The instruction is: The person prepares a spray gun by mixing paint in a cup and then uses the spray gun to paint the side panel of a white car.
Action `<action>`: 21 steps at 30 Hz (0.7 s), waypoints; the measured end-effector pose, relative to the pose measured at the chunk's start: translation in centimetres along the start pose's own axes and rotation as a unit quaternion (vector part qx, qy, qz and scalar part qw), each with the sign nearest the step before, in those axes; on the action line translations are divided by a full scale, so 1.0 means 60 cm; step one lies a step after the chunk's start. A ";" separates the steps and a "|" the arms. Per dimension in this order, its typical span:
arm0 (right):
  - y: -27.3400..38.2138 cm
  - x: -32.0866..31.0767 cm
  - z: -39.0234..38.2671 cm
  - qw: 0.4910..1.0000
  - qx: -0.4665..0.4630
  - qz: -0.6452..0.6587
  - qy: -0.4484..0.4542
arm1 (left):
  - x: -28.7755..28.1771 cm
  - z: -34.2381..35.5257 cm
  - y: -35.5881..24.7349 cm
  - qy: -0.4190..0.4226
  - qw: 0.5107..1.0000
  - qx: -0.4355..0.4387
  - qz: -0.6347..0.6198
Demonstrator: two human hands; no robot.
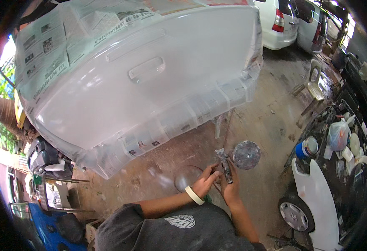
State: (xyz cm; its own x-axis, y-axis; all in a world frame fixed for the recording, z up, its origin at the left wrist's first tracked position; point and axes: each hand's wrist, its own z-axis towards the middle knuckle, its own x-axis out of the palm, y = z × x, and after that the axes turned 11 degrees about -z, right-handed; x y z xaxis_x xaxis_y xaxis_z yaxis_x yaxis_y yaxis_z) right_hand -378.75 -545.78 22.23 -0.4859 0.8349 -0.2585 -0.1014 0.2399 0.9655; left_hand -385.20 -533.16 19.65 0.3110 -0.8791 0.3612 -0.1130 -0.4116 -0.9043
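My right hand [231, 189] is wrapped round a dark, paint-stained spray gun [223, 164], which points away from me. My left hand [206, 180], below a pale wristband, has its fingers closed at the gun's left side; the exact part they pinch is hidden. Right beside the gun is a round, grey-splashed cup top [246, 155], seen from above; how it joins the gun does not show clearly. Beyond my hands stands a car's white rear panel [108, 100] with a recessed handle area. Taped newspaper [45, 54] covers its upper part, and more masking paper [173, 130] lines its lower edge.
At right, a white fender [317, 196] stands near a wheel [295, 214]. Behind it are a blue-and-white paint can [307, 147] and a plastic bag [338, 134]. A plastic chair [313, 85] and a white car [273, 25] are farther back. A metal-legged table [45, 192] stands left.
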 end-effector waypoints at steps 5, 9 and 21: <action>-0.017 -0.046 -0.082 0.993 -0.057 -0.016 -0.098 | -0.008 -0.026 0.194 0.162 0.976 -0.135 -0.062; 0.056 -0.084 -0.113 0.993 -0.027 0.077 -0.086 | 0.046 -0.095 0.198 0.364 0.915 -0.168 0.037; 0.474 -0.060 0.020 0.986 -0.166 0.032 0.004 | -0.236 -0.242 0.233 0.091 0.883 -0.151 0.436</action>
State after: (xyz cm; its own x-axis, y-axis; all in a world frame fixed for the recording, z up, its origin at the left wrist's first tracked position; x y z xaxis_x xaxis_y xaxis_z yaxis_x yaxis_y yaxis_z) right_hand -378.83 -541.38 50.57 -0.5079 0.8384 -0.1977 -0.3474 0.0107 0.9377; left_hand -404.88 -529.98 5.18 -0.1726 -0.9062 -0.3861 -0.4898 0.4190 -0.7645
